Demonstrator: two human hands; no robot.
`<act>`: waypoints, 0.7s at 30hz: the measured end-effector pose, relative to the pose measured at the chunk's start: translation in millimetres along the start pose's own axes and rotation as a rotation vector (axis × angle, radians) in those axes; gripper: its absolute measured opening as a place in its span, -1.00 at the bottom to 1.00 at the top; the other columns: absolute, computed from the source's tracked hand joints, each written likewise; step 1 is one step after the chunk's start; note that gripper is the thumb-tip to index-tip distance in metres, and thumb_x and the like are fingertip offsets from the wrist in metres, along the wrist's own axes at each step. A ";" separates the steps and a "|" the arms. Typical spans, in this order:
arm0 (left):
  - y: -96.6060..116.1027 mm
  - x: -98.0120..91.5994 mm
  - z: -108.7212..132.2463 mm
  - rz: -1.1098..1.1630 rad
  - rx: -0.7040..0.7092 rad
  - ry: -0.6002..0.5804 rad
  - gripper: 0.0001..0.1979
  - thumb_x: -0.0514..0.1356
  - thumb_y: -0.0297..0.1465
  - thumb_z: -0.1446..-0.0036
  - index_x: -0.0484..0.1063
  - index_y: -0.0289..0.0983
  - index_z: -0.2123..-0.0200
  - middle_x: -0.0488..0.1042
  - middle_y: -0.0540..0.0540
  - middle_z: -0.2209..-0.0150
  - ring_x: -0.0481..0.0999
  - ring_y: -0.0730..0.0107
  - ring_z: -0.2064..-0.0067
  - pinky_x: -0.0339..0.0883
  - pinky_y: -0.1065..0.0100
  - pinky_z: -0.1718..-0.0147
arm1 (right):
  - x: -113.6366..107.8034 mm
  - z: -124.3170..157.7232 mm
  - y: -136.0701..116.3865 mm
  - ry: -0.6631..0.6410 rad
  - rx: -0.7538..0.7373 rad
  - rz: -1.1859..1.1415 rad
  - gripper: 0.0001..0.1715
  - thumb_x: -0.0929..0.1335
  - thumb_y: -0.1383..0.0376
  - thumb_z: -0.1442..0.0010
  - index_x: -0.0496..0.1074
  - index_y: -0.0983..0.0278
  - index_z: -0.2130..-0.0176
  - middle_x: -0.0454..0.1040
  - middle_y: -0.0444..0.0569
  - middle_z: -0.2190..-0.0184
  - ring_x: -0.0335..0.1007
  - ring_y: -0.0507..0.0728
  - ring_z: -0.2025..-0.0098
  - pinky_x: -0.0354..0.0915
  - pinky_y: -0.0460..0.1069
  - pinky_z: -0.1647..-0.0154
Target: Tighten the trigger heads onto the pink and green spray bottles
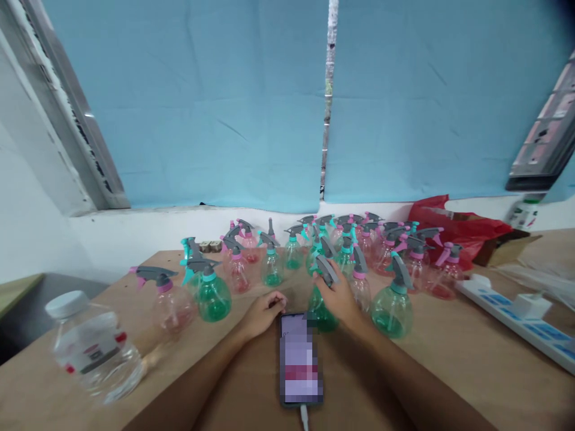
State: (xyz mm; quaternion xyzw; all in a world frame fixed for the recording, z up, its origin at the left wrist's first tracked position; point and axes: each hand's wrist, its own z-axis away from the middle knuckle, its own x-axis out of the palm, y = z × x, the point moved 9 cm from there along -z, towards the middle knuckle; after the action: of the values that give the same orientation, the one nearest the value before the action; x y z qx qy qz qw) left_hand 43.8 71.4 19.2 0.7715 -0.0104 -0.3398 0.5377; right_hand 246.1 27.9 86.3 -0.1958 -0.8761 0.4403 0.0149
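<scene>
My right hand (339,296) is wrapped round the grey and turquoise spray head of a green spray bottle (321,311). That bottle stands on the table just behind the phone, partly covered by the hand. My left hand (263,312) rests on the table with its fingers curled in, and nothing shows in them. Close by it lies a phone (300,365) with a lit, blurred screen and a white cable in its lower end. Another green spray bottle (392,311) stands to the right of my right hand, and one more green spray bottle (214,297) is left of my left hand.
Several pink and green spray bottles stand along the back of the wooden table (251,395). A large water bottle (96,353) is at the left. On the right are a white power strip (516,317) and a red plastic bag (462,227). Blue sheets (215,108) hang behind.
</scene>
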 end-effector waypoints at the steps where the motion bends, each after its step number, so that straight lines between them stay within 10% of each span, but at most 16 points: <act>1: 0.6 0.1 0.2 0.001 0.000 -0.001 -0.76 0.10 -0.21 -0.26 0.42 -0.25 0.30 0.50 -0.01 0.38 0.46 0.31 0.28 0.25 0.36 0.21 | -4.5 1.5 -2.7 0.042 -0.013 0.033 -0.65 0.34 0.16 -0.25 0.33 0.18 -0.02 0.50 -0.04 0.27 0.45 0.15 0.30 0.38 0.04 0.24; 21: 6.1 -14.6 1.5 -0.006 0.055 0.177 -0.79 0.11 -0.24 -0.26 0.42 -0.24 0.31 0.45 0.01 0.40 0.42 0.34 0.34 0.27 0.36 0.30 | 19.8 10.0 -20.4 0.063 -0.160 0.156 -0.44 0.33 0.22 -0.24 0.21 0.23 -0.20 0.46 0.12 -0.03 0.40 0.27 -0.05 0.30 0.19 -0.09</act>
State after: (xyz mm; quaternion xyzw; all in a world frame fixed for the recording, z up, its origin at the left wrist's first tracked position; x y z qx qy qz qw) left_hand 33.8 73.2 31.6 0.8130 0.0302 -0.2715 0.5142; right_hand 219.0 16.4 93.1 -0.2775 -0.8897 0.3625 -0.0075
